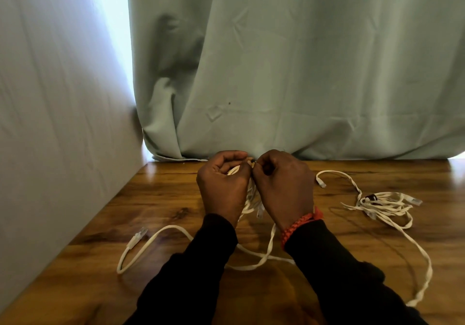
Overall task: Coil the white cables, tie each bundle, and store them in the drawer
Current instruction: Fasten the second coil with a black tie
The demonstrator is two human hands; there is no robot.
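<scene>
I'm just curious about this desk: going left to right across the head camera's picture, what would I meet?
Loose cable plug → left hand → right hand, both on the coiled bundle → red wristband → tangled white cables.

Glossy wooden table [161, 199] below a pale green curtain [302, 60], with a grey wall [55, 98] at left.

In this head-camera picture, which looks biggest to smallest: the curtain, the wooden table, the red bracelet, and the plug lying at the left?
1. Curtain
2. Wooden table
3. Red bracelet
4. Plug
Bracelet and plug look close in size, so that order is unsure.
</scene>
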